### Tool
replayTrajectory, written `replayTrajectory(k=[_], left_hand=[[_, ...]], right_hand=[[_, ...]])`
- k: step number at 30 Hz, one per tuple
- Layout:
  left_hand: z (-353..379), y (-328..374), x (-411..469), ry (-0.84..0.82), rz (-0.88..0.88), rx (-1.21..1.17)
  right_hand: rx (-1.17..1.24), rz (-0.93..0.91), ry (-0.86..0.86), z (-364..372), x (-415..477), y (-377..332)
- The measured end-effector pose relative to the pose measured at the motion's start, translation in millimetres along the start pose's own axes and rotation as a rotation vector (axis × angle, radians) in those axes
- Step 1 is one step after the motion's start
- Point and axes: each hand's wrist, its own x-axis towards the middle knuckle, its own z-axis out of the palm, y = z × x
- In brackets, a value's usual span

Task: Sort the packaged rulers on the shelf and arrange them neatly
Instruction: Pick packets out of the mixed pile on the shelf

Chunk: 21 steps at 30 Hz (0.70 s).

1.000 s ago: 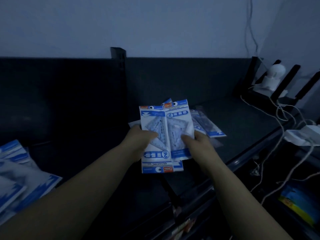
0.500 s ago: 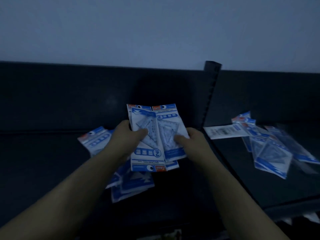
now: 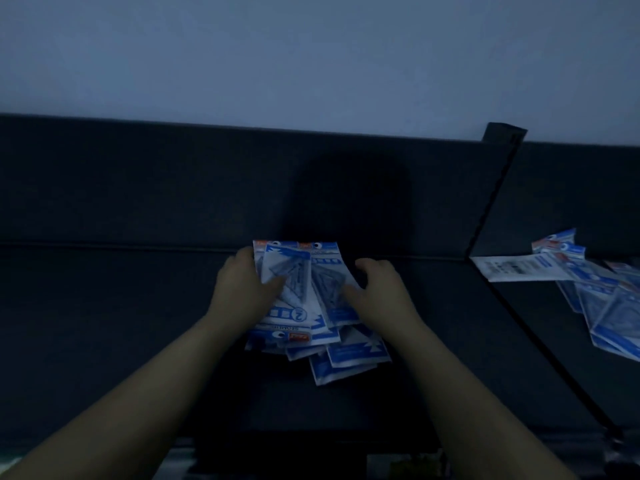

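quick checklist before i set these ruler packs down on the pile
1. Left hand grips the held packs: ok.
2. Right hand has a firm hold on them: cannot tell.
3. Held packs squared edge to edge: not ok, fanned.
4. Pile underneath lies straight: not ok, skewed.
5. Scattered packs beyond the divider gathered: not ok.
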Motion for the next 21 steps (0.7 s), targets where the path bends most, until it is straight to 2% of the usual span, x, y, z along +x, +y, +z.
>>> replayTrajectory(k=[3, 6, 13, 21], left_hand=[[-3, 10, -1, 0.011, 0.097, 0.326], [1, 30, -4, 0.033, 0.250, 0.432], [44, 90, -3, -0.070, 0.444, 0.396], [127, 170, 2, -0.131, 0.668, 0.380]], right_hand=[[-0.112, -0.082, 0.032, -6, -3, 5], [-0.171, -0.105, 0.067, -15, -7, 11], [-0.252, -0.027, 0.137, -54, -14, 51], [-0.353, 0.132, 0.241, -128, -20, 119]])
